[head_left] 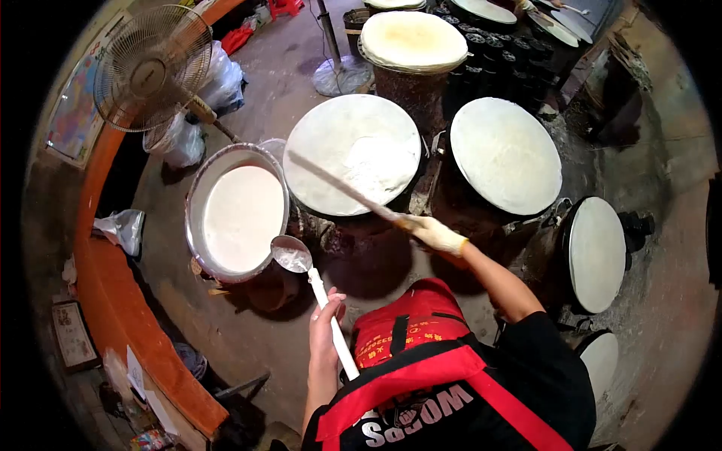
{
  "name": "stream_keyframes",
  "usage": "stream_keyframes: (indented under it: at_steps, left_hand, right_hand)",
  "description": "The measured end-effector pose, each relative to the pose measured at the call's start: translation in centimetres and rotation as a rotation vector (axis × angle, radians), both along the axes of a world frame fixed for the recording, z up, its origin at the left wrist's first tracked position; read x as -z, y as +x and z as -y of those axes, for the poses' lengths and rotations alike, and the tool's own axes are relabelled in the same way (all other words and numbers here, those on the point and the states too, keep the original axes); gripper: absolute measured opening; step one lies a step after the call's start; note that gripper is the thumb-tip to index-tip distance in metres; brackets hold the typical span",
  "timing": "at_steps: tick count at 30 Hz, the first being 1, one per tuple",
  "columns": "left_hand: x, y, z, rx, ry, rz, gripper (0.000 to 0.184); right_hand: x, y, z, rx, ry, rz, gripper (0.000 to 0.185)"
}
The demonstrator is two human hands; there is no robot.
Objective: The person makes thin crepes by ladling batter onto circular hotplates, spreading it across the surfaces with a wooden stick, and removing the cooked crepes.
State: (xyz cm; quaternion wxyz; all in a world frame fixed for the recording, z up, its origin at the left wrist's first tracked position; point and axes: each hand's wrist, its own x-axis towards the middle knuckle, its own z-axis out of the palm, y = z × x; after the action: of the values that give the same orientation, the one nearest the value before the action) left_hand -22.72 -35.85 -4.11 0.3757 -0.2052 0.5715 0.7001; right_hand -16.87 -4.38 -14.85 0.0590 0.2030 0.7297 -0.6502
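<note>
My left hand [325, 331] is closed around the white handle of a ladle [292, 255]. The ladle's metal bowl hangs beside the rim of a large pot [197, 248] filled with white batter [244, 218]. In a pale glove, my right hand [436, 234] grips a long, flat wooden stick [338, 186]. The stick slants over a round griddle [347, 211] coated with a pale sheet of batter [323, 128]. A wetter, brighter patch of batter [383, 165] lies on the sheet's right side. Whether the stick touches the batter I cannot tell.
More round griddles with pale sheets [508, 154] stand to the right, curving toward me. Behind is another sheet-topped drum [414, 41], near dark cylinders [492, 56]. A standing fan [154, 71] and plastic bags [180, 139] are at left, by an orange ledge [124, 301].
</note>
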Motion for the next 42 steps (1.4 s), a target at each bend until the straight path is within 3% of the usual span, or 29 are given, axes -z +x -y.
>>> stream_keyframes:
  at_steps: [2,4,7,8,10,12,14,15,17,19,21,22,24,25,26,28,29,30,32,33,34,37,38,40,42]
  left_hand:
    - [-1.7,0.0,-1.2,-0.018,-0.05,0.001,0.031]
    - [-2.3,0.0,-2.5,-0.017,-0.068,0.0,0.028]
    - [-2.6,0.1,-3.3,-0.011,-0.046,-0.008,0.024]
    - [-2.7,0.1,-3.3,-0.012,-0.033,-0.011,0.023]
    - [-3.6,0.0,-3.4,0.007,-0.031,-0.018,0.021]
    - [-3.6,-0.1,-3.5,0.047,-0.007,-0.034,0.02]
    - [-2.9,-0.8,-2.8,0.117,0.022,-0.071,0.019]
    - [-3.0,-0.6,-2.6,0.14,0.045,-0.076,0.018]
    - [-3.8,-0.4,-2.6,0.124,0.03,-0.065,0.012]
    - [-4.1,-0.5,-2.7,0.152,0.012,-0.046,0.011]
    - [-4.2,-0.7,-3.1,0.185,0.022,-0.028,0.01]
    - [-4.2,-0.8,-3.4,0.195,0.036,-0.031,0.01]
    - [-4.0,-1.1,-3.8,0.213,0.061,-0.036,0.01]
    - [-3.7,-1.3,-3.7,0.217,0.078,-0.039,0.01]
    - [-3.2,-1.5,-3.5,0.221,0.095,-0.042,0.009]
    - [-2.9,-1.8,-3.1,0.212,0.102,-0.057,0.009]
    - [-2.9,-1.9,-2.9,0.202,0.093,-0.068,0.008]
    - [-2.8,-2.0,-2.7,0.192,0.084,-0.079,0.008]
    - [-2.6,-2.2,-2.5,0.189,0.054,-0.082,0.009]
    - [-2.4,-2.4,-2.4,0.187,0.039,-0.084,0.009]
    - [-2.2,-2.5,-2.2,0.202,0.051,-0.082,0.009]
    - [-1.9,-2.7,-2.0,0.231,0.106,-0.069,0.01]
    - [-2.0,-2.6,-2.1,0.236,0.098,-0.063,0.01]
    - [-2.6,-2.8,-2.6,0.242,0.08,-0.054,0.011]
    - [-2.8,-3.7,-2.9,0.241,0.097,-0.04,0.01]
  right_hand:
    - [-5.3,1.0,-2.1,0.088,-0.233,0.212,0.039]
    - [-3.3,0.2,-7.0,0.17,-0.037,0.081,0.04]
    - [-4.0,-4.1,-10.7,0.3,0.039,0.108,0.045]
    - [-2.4,-5.8,-11.0,0.296,0.112,0.129,0.048]
    - [-4.4,-8.5,-7.0,0.43,0.148,0.23,0.051]
    - [1.4,-9.1,-5.2,0.248,0.315,-0.123,0.05]
    - [-2.5,-7.0,-4.3,0.089,0.348,-0.088,0.049]
    - [-2.0,-5.4,-4.5,0.147,0.289,-0.142,0.051]
    - [-0.8,-3.1,-4.0,0.551,0.124,-0.215,0.046]
    - [-1.3,-2.9,-1.8,0.715,0.084,-0.109,0.043]
    - [-0.9,-4.4,0.7,0.675,0.107,-0.017,0.041]
    - [1.0,-5.5,1.9,0.65,0.221,-0.181,0.04]
    - [0.8,-6.4,2.1,0.415,-0.083,-0.234,0.04]
    - [0.2,-5.9,1.3,0.368,-0.11,-0.188,0.04]
    - [-0.1,-5.0,0.5,0.441,0.018,-0.195,0.038]
    - [0.0,-2.3,-0.5,0.698,0.034,-0.047,0.043]
    - [3.8,-1.8,-0.1,0.881,0.02,-0.272,0.044]
    - [2.5,-1.4,1.2,0.909,0.027,-0.244,0.036]
    - [3.1,-1.9,3.9,0.675,0.155,-0.098,0.039]
    - [2.8,-2.9,5.2,0.599,0.138,-0.251,0.045]
    - [1.4,-3.2,4.8,0.483,0.121,-0.181,0.05]
    - [-0.1,-4.4,0.3,0.493,0.153,-0.084,0.043]
    - [2.4,-4.4,-1.8,0.597,0.229,-0.229,0.044]
    - [1.6,-4.6,-2.9,0.804,-0.044,-0.111,0.044]
    - [0.5,-3.4,-2.0,0.519,0.21,-0.086,0.042]
